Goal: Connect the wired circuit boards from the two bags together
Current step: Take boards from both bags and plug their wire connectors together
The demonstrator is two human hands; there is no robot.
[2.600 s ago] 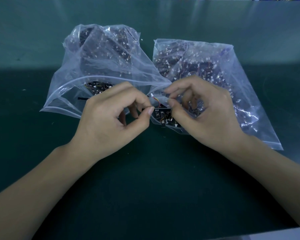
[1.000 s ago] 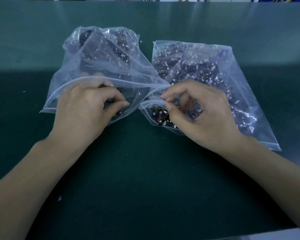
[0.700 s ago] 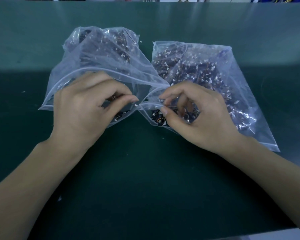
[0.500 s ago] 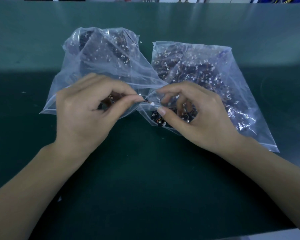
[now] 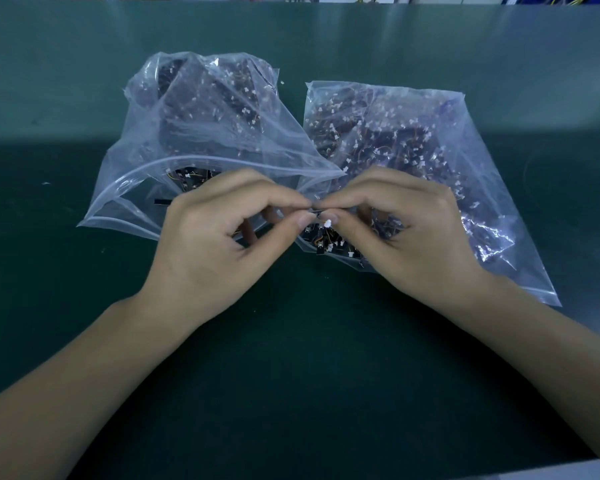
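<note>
White connector (image 5: 327, 223) pinched between left hand (image 5: 219, 233), right hand (image 5: 409, 233).

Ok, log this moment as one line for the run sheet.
left hand: pinching small dark part | right hand: pinching small white wire connector | fingertips meet between two clear plastic zip bags | mating: cannot tell

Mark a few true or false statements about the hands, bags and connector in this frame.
1. Two clear bags, the left bag and the right bag, lie side by side on the green mat. True.
2. The right hand rests flat on the mat. False: its fingertips pinch a small part beside a white connector.
3. The left hand meets the right hand between the bag mouths. True.
4. The left bag is sealed flat. False: its mouth gapes open.
</note>
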